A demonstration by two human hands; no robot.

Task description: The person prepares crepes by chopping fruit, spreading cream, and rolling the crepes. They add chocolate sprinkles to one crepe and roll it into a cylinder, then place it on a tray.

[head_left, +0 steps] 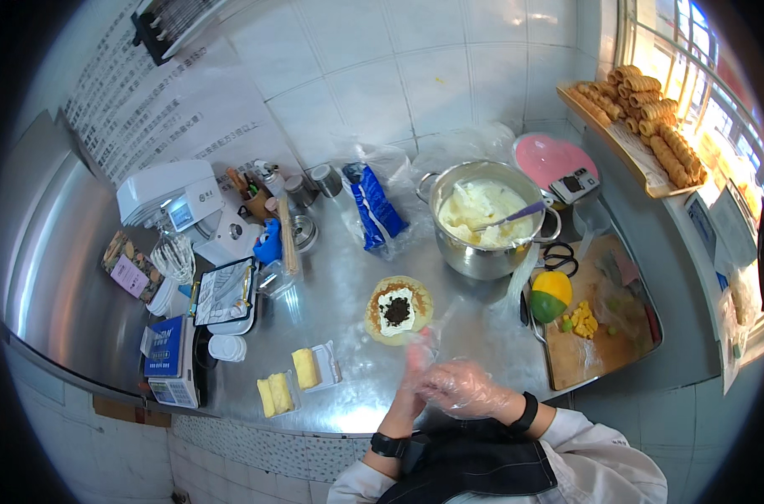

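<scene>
My left hand point(414, 368) is in a loose clear plastic glove, its fingers stretched out toward the pancake. My right hand point(467, 388), in a clear glove too, has its fingers closed on the plastic glove at the left hand's side; the exact grip is partly hidden. Just beyond the fingertips lies a round browned pancake point(376, 321) with a square of white cream point(409, 306) and a mound of dark crumbs point(396, 312) on it. Two small packs of yellow rolled pancakes point(274, 395) sit left of the hands, near the table's front edge.
A steel pot point(480, 265) of cream with a purple-handled spatula stands behind, right. A cutting board point(575, 361) carries mango and diced fruit; scissors point(560, 259) lie beside it. Left are a stand mixer point(180, 202), a scale point(173, 392) and jars. A pastry tray point(604, 126) sits high right.
</scene>
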